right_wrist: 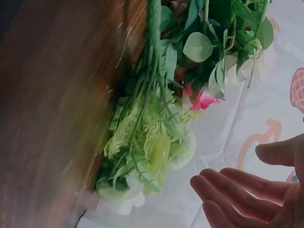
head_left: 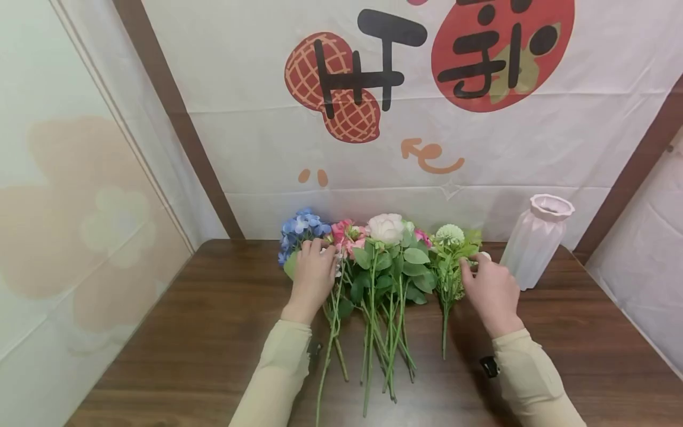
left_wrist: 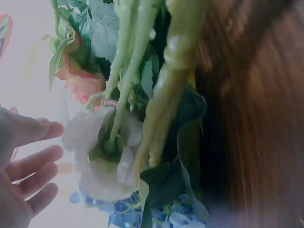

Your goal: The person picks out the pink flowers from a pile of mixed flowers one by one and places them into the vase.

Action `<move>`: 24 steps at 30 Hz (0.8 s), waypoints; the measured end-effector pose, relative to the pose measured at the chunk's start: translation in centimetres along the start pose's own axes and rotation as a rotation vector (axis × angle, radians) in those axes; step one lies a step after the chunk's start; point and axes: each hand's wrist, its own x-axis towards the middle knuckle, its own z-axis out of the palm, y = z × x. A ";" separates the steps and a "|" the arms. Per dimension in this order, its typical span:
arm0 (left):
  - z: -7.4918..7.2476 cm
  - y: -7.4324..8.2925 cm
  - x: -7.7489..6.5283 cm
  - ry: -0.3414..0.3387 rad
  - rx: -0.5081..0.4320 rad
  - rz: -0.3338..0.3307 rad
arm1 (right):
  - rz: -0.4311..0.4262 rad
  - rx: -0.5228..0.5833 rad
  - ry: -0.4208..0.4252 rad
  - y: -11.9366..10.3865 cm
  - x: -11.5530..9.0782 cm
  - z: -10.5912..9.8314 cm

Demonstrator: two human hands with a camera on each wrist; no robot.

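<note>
My left hand [head_left: 312,274] is over the left end of a row of artificial flowers, nearest a blue hydrangea [head_left: 299,228] and a white flower [left_wrist: 102,156]. Its fingers are loosely extended in the left wrist view, with nothing held. Pink flowers [head_left: 349,234], a large pale pink bloom [head_left: 386,228] and leafy green stems [head_left: 370,350] lie in the middle. My right hand [head_left: 493,293] hovers beside a green bunch [head_left: 450,273] with a pale round bloom [head_left: 450,234]. In the right wrist view its relaxed fingers [right_wrist: 237,190] hold nothing and stand apart from the leaves.
A white fluted vase [head_left: 536,243] stands upright at the back right of the brown wooden table [head_left: 213,332], beyond the right hand. Behind the flowers hangs a white printed cloth [head_left: 251,148]. The long stems point toward the table's near side.
</note>
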 end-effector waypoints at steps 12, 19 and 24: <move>1.3 0.3 1.5 -0.068 -0.005 -0.053 | -0.004 0.028 -0.029 -1.7 0.5 1.3; 1.6 0.4 2.2 -0.156 0.012 -0.097 | -0.023 0.050 -0.034 -3.3 0.9 2.0; 1.8 0.4 2.7 -0.230 0.024 -0.115 | -0.041 0.066 -0.033 -4.1 0.9 2.3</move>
